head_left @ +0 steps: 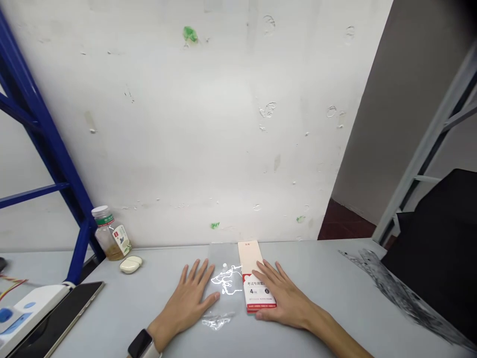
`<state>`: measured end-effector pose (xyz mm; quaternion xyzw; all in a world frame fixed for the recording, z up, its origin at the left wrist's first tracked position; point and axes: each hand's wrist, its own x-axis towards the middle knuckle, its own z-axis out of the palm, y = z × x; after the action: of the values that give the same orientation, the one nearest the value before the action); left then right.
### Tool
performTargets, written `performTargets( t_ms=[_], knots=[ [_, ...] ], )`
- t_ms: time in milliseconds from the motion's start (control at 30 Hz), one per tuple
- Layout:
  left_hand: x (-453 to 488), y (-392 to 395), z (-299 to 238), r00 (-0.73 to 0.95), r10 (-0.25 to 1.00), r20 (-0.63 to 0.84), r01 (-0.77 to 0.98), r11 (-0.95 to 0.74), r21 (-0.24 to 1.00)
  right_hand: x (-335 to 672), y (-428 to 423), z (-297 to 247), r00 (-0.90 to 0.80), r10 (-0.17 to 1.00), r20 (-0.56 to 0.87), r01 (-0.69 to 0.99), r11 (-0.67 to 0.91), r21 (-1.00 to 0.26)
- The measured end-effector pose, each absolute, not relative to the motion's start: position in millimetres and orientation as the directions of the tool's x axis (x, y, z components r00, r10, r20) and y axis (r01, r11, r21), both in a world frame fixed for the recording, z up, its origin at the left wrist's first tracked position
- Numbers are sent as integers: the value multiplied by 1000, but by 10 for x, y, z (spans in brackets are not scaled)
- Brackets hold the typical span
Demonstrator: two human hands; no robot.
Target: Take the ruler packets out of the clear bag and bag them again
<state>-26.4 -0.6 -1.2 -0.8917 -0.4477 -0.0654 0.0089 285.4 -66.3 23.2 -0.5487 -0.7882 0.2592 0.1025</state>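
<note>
My left hand (pixel 192 298) lies flat on the grey table with its fingers spread, wearing a smartwatch at the wrist. Its thumb reaches the left edge of a clear plastic bag (pixel 225 258), which lies flat and shines with reflections. Right of the bag is a slim cream and white box (pixel 250 258) with red bands, Chinese lettering and a large "4". My right hand (pixel 288 301) rests along the box's right side, fingers spread, the fingertips over its edge and the thumb by its lower corner. Neither hand is closed round anything.
At the left stand a capped plastic jar (pixel 112 233) with some brown liquid and a cream oval case (pixel 130 264). A phone-like dark slab (pixel 59 318) and a white power strip (pixel 26 308) lie nearer. A blue metal frame (pixel 55 129) rises at the left; black fabric (pixel 439 248) hangs right.
</note>
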Motion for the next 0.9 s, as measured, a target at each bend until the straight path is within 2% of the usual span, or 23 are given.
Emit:
performTargets(
  t_ms=[333, 900],
  knots=[
    [-282, 8, -50, 596, 788, 153, 794, -607, 30, 2851, -658, 233, -386, 914, -124, 807, 269, -525],
    [-259, -17, 16, 578, 811, 90, 808, -584, 71, 2847, -670, 258, -385, 913, -132, 809, 265, -525]
  ],
)
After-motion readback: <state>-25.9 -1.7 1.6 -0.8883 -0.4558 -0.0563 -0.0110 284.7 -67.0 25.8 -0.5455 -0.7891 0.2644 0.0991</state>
